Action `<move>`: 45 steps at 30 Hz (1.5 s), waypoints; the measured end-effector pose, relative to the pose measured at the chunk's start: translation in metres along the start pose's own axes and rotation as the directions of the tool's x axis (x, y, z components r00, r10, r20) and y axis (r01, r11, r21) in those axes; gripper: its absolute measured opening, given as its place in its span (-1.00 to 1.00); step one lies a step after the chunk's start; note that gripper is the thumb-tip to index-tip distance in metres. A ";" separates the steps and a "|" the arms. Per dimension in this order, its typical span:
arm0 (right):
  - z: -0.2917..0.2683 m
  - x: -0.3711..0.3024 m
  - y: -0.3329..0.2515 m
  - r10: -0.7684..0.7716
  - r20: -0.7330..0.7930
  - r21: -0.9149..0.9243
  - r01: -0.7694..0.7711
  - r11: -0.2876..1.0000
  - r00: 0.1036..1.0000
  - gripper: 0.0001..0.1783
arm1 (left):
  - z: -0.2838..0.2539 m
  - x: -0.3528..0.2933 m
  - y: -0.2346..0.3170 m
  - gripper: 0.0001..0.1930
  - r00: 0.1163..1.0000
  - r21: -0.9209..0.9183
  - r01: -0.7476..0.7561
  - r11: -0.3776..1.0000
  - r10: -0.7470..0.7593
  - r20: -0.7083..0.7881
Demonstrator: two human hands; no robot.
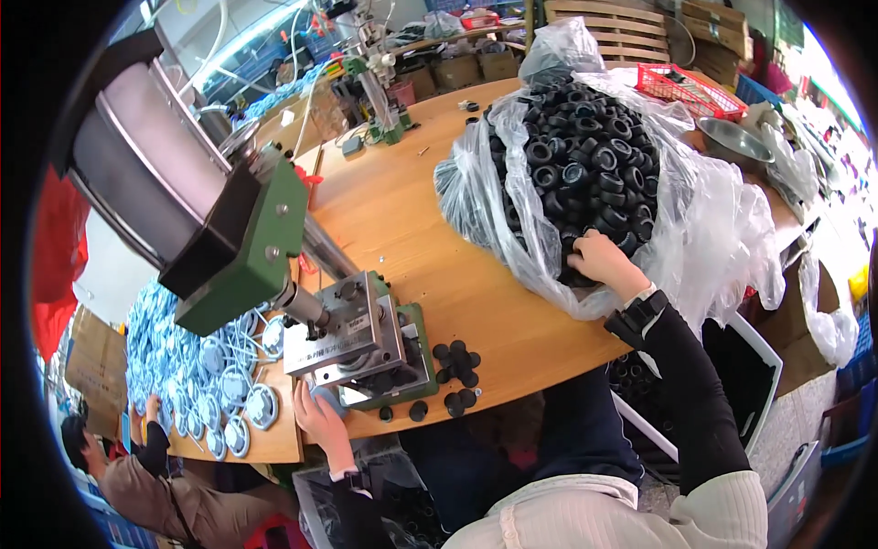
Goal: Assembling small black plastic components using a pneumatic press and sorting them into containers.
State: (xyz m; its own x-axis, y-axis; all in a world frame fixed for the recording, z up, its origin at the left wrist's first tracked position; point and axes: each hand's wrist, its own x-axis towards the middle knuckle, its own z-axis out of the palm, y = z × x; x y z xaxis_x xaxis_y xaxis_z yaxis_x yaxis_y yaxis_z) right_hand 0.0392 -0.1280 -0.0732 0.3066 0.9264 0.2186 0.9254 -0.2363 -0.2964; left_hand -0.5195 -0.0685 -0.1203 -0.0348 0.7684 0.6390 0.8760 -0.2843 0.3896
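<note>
My right hand (605,263) reaches into a pile of black ring-shaped caps (585,137) heaped in a clear plastic bag (494,201). Its fingers are bent among the caps at the near side of the pile, and what lies between the fingertips is hidden. At the table's front edge my left hand (320,423) has its fingers stretched out beside the base of a green and metal bench press (343,334). A grey-blue rounded part (331,400) shows next to these fingers. Several loose black caps (457,364) lie right of the press base.
Light blue corded round parts (210,366) cover the table at left, where another person (137,476) sits. Beyond the bag stand a red basket (690,90) and a metal bowl (734,142). A white-rimmed bin (764,357) is below my right arm.
</note>
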 end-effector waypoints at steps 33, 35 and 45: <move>-0.040 -0.072 -0.260 -0.388 -0.117 0.885 0.273 0.378 0.914 -0.41 | -0.052 -0.095 0.099 -0.72 0.952 -0.402 0.241 0.884 -0.295 -0.078; -0.027 -0.068 -0.278 -0.344 -0.203 0.839 0.344 0.422 0.917 -0.41 | -0.060 -0.149 0.071 -0.77 0.907 -0.309 0.402 0.862 -0.421 0.005; 0.015 -0.061 -0.326 -0.340 -0.175 0.837 0.321 0.442 0.924 -0.55 | -0.101 -0.403 -0.066 -0.48 0.314 0.132 0.939 0.318 -0.948 0.051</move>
State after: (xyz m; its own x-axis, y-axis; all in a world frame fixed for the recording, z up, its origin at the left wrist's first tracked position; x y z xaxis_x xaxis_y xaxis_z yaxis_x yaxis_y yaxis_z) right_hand -0.2847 -0.1028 -0.0042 0.0079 0.8851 0.4653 0.3211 0.4385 -0.8395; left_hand -0.6122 -0.4174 -0.3367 -0.8171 0.5397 -0.2026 0.3093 0.7071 0.6359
